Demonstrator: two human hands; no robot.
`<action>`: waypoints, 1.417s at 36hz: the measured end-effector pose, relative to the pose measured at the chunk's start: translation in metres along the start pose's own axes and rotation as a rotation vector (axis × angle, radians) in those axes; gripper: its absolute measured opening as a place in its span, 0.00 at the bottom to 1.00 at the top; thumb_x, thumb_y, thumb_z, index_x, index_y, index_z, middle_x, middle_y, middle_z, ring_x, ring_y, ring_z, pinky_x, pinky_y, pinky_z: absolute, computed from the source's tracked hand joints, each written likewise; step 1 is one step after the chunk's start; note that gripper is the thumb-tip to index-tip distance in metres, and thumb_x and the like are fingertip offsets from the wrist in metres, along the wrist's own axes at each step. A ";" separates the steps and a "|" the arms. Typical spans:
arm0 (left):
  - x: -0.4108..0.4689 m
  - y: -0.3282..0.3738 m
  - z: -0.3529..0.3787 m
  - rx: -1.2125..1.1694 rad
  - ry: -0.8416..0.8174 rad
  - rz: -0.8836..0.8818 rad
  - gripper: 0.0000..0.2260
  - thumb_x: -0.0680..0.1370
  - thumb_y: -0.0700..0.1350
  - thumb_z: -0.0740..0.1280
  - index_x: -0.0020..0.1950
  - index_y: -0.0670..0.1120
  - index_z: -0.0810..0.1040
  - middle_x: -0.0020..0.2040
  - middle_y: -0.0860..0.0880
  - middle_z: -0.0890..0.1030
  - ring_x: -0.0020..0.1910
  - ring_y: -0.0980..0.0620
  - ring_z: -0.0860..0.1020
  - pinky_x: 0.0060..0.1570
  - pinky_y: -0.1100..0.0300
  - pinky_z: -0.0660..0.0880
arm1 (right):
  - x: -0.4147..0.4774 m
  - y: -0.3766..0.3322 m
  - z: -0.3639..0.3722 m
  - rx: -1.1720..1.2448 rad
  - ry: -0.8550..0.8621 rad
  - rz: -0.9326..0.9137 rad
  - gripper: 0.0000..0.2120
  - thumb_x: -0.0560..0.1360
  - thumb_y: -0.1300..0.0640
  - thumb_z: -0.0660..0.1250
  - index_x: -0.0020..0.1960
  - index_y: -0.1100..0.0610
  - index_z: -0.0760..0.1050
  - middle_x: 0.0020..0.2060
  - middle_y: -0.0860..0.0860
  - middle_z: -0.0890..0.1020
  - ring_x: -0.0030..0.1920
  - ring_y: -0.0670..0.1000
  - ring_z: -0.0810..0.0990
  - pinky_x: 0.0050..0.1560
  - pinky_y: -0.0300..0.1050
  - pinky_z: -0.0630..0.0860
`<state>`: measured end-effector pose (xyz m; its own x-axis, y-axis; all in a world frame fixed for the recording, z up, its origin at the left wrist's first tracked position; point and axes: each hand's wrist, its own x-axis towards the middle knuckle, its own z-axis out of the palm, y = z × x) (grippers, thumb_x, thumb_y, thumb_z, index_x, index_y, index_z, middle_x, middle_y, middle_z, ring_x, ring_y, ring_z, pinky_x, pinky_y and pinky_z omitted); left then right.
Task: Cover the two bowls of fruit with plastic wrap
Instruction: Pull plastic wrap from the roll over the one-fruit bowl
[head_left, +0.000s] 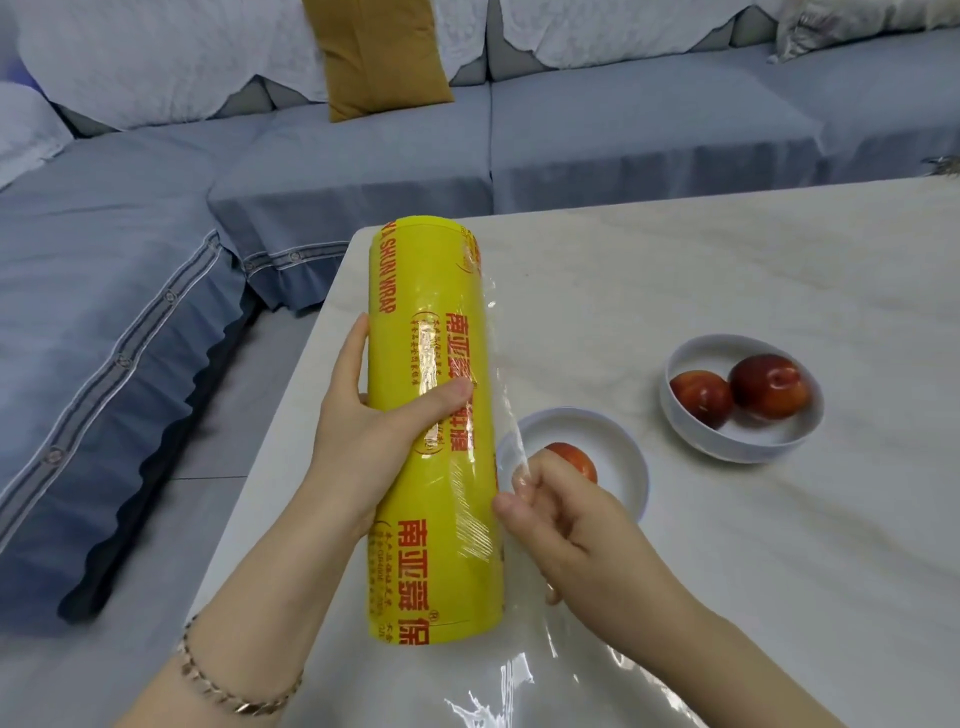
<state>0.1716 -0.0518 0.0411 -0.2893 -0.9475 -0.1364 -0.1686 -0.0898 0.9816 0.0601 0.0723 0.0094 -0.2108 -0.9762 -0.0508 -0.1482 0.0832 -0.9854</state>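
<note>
So far, neither bowl is covered, so nearly the whole job is ahead of you. Your left hand (358, 431) grips the yellow roll of plastic wrap (431, 415) around its middle, thumb across the front, holding it above the near left part of the white marble-look table (727, 270). Your right hand (566, 525) pinches the loose edge of the film (511, 452) between thumb and fingertips, just beside the roll, with a short clear stretch peeled away. Some shiny film (519, 691) also lies low by your right forearm; I cannot tell whether it joins that stretch.

The near bowl (623, 441) sits right behind your right hand and holds one red fruit (576, 457), partly hidden by your fingers. The far bowl (737, 444) stands apart to the right with two red fruits (769, 384) touching each other. By my reading, you have to draw out a sheet, part it from the roll and seal one rim, then repeat.

On the roll, red capitals along the left edge read "SHUN WRAP", with earlier letters cut off by the curve. Large red Chinese characters begin 南亚, and 保 shows near the bottom beside an ® mark. The fine print is too small to read.
</note>
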 end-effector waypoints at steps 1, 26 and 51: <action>-0.001 0.000 0.001 0.034 0.019 0.032 0.44 0.59 0.51 0.78 0.71 0.64 0.60 0.60 0.54 0.78 0.49 0.51 0.82 0.40 0.55 0.81 | -0.001 0.000 0.000 0.008 0.029 -0.011 0.13 0.75 0.53 0.63 0.34 0.50 0.65 0.24 0.44 0.68 0.27 0.42 0.66 0.29 0.38 0.69; 0.003 -0.006 0.038 -0.175 -0.377 -0.171 0.44 0.54 0.52 0.80 0.68 0.51 0.68 0.57 0.47 0.81 0.49 0.48 0.83 0.42 0.56 0.81 | 0.016 0.000 -0.057 0.802 0.276 0.015 0.13 0.78 0.65 0.54 0.35 0.58 0.63 0.54 0.53 0.83 0.56 0.54 0.81 0.53 0.49 0.79; -0.016 0.002 0.071 0.069 -0.214 0.042 0.45 0.57 0.54 0.73 0.71 0.66 0.57 0.54 0.59 0.76 0.46 0.54 0.81 0.33 0.65 0.80 | -0.005 0.054 -0.088 0.128 0.774 0.081 0.21 0.79 0.54 0.58 0.29 0.55 0.58 0.15 0.47 0.63 0.16 0.46 0.64 0.20 0.33 0.62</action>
<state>0.1093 -0.0154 0.0361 -0.4897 -0.8624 -0.1282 -0.2141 -0.0235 0.9765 -0.0321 0.0991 -0.0292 -0.8358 -0.5475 -0.0423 -0.0009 0.0785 -0.9969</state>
